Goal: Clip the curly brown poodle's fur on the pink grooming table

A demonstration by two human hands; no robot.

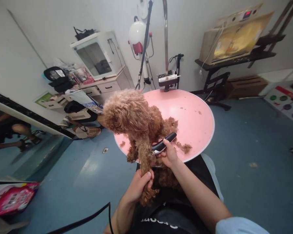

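1. While the left hand sits low in the middle of the view, its fingers are curled closed around the dog's front leg, just above the paw, which pokes out below the grip.

2. Right hand is up and to the right of the left one, fingers partly closed around a black clipper. The clipper's front end points left, right at the fur by that leg. Can't tell if it's actually touching.

3. So the dog, curly and brown, is just beyond both hands, on the near left part of a round pink table. Head's turned left, away from the right hand.

4. Loose fur clump lying on the table just right of the right hand, with smaller bits scattered farther beyond it.

5. Below and between the forearms there's a black apron with white lettering. Black cord runs to the left of the left hand, lower down.

6. Well beyond the right hand, past the table's far edge, a white tube lies on a dark holder.
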